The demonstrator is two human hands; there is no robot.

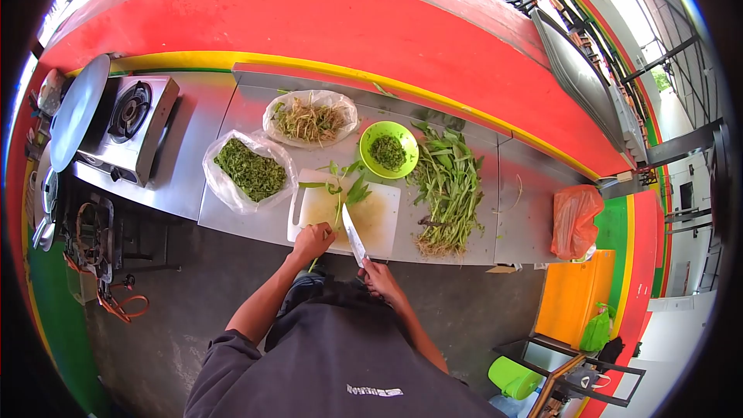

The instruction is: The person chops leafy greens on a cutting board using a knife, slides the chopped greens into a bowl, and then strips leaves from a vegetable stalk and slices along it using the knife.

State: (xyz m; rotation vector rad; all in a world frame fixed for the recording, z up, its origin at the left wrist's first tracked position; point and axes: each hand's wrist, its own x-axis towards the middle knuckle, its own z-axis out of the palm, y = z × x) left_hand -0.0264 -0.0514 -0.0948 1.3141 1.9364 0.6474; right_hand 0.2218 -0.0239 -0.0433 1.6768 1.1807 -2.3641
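Note:
My left hand (313, 241) is closed around the stem of a leafy green sprig (352, 189) over the lower left of a white cutting board (381, 234). My right hand (379, 279) grips a kitchen knife (353, 234) by its handle, at the board's front edge. The blade points away from me, close to the sprig's stem; whether it touches cannot be made out. Beyond the board stands a lime-green bowl (412, 150) with chopped greens (387, 152). To the right lies a heap of leafy stalks (449, 186), roots toward me.
Left of the board are a plastic bag of chopped greens (249, 168) and a bag of root ends (309, 121). A gas stove (131, 120) stands at the counter's left, an orange plastic bag (576, 220) at its right. A red wall (348, 23) runs behind.

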